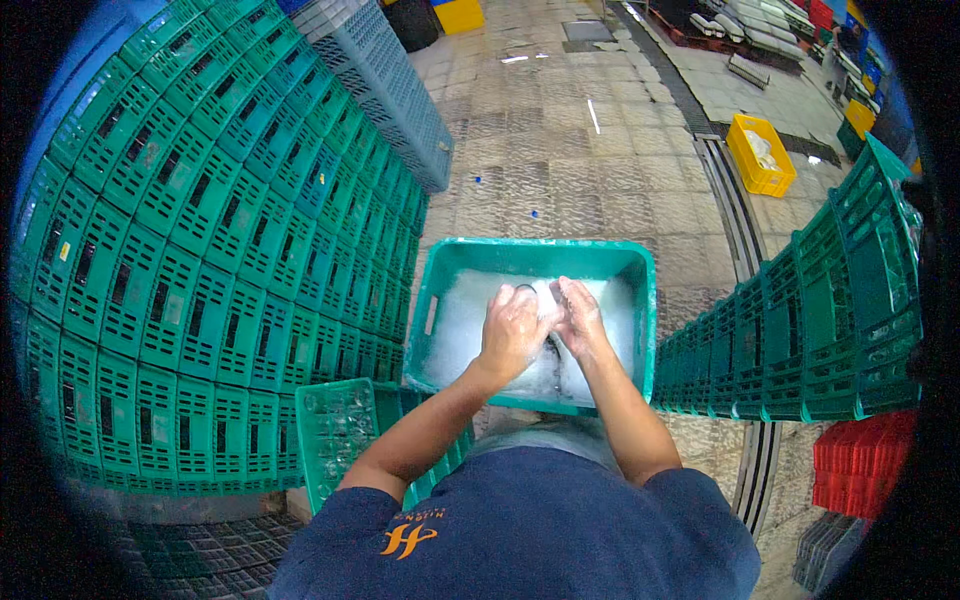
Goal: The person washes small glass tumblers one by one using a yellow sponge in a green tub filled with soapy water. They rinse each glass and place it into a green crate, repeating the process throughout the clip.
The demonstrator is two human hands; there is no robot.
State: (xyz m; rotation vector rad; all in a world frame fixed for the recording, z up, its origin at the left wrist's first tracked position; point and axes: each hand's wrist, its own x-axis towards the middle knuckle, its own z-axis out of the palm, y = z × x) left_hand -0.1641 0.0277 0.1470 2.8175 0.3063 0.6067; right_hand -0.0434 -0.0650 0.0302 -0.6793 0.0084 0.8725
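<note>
A teal plastic tub (536, 257) stands in front of me, filled with white foamy water. Over its middle, my left hand (512, 330) and my right hand (579, 318) are pressed close together around a clear glass (530, 293), whose dark round rim shows just above my left fingers. Both hands are wet with foam. The lower part of the glass is hidden by my fingers.
A tall wall of stacked green crates (200, 250) stands to my left. A green crate (335, 430) holding several clear glasses sits at my lower left. More green crates (830, 330) and red ones (860, 465) are at right. A yellow crate (760, 155) lies on the tiled floor.
</note>
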